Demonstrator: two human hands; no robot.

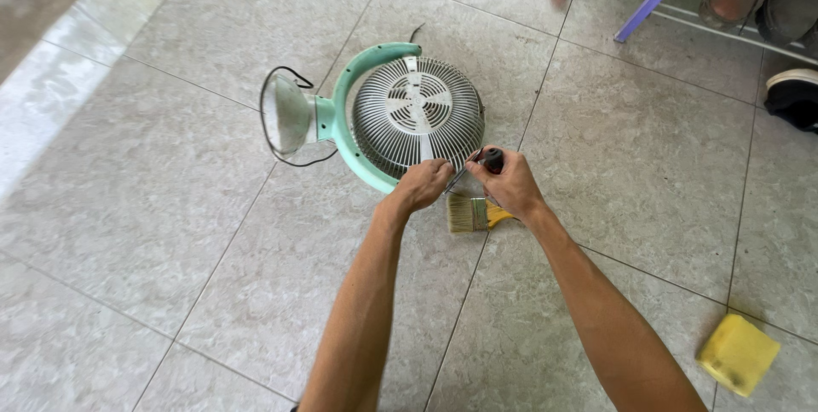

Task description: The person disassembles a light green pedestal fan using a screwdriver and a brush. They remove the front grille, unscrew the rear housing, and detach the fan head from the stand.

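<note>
On the tiled floor (213, 233), the left hand (423, 184) pinches the fan grille's (416, 114) near rim, while the right hand (509, 184), fingers closed around a screwdriver (487, 159), angles its shaft leftward toward that rim.

Bright, even daylight; soft short shadows. Pale glare washes the glossy grey tiled floor (51, 97) at left. Sharp focus, slight wide-angle stretching at edges.
</note>
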